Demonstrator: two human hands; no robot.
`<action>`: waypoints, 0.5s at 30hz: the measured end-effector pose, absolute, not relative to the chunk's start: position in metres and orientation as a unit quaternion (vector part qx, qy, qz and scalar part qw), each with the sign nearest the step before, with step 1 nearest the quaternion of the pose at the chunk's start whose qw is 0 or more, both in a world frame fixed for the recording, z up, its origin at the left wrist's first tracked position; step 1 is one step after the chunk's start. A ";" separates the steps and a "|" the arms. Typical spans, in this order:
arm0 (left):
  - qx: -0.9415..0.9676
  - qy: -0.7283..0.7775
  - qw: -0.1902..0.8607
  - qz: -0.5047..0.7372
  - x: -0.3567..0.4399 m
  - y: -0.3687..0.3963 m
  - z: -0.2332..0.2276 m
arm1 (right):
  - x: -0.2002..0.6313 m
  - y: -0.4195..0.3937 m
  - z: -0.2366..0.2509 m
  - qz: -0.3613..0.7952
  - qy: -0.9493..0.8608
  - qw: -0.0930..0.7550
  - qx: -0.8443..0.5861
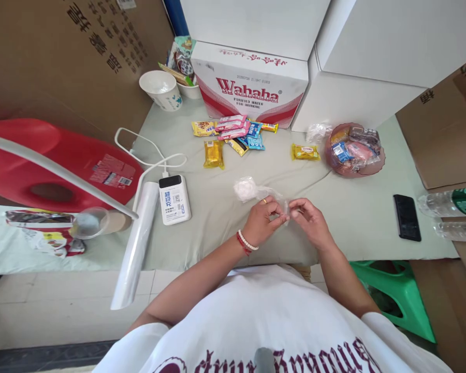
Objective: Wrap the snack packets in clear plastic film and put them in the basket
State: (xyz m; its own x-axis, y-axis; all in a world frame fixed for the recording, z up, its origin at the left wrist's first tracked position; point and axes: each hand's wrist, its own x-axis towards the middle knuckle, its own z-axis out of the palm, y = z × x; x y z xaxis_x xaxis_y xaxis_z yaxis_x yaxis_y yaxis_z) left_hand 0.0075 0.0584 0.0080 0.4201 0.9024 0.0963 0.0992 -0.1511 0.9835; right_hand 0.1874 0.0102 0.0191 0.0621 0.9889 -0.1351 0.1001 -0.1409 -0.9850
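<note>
My left hand [263, 220] and my right hand [309, 220] meet at the fingertips over the pale green tablecloth [217, 207]. Both pinch a thin clear plastic bag [252, 190], which trails up and left from my fingers and bunches white at its far end. A beaded bracelet and a red cord sit on my left wrist. Beyond my hands lies a loose heap of snack packets [233, 132], yellow, pink and blue. One yellow packet [305, 152] lies apart, beside a pink plastic bowl [373, 166] filled with wrapped snacks.
A Wahaha water carton [252, 83] and white boxes stand at the back. A power bank [174, 199] with white cable, a roll of clear film [134, 243], a paper cup [162, 89], a black phone [407, 217] and water bottles [450, 204] lie around. A green stool [404, 290] stands below right.
</note>
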 end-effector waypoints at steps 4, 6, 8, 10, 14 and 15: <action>0.585 0.367 0.608 0.391 -0.002 0.061 0.006 | 0.183 0.019 0.018 0.565 -0.396 0.461 -0.558; 0.558 0.374 0.625 0.397 -0.012 0.062 0.004 | 0.182 0.020 0.013 0.578 -0.343 0.494 -0.551; 0.564 0.383 0.616 0.393 -0.021 0.060 0.005 | 0.181 0.019 0.009 0.591 -0.313 0.515 -0.536; 0.580 0.387 0.605 0.383 -0.025 0.057 0.006 | 0.177 0.016 0.008 0.594 -0.334 0.510 -0.524; 0.587 0.412 0.580 0.386 -0.021 0.049 0.007 | 0.166 0.016 0.009 0.567 -0.424 0.469 -0.527; 0.579 0.423 0.577 0.391 -0.021 0.048 0.006 | 0.165 0.017 0.009 0.557 -0.422 0.476 -0.534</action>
State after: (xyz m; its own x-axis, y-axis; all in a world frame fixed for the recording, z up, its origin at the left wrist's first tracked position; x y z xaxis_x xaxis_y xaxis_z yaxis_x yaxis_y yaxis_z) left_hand -0.0206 0.0484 0.0064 0.3358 0.9412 -0.0361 0.0392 0.0244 0.9989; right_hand 0.1650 0.0170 0.0086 0.0235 0.9809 -0.1930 -0.0788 -0.1906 -0.9785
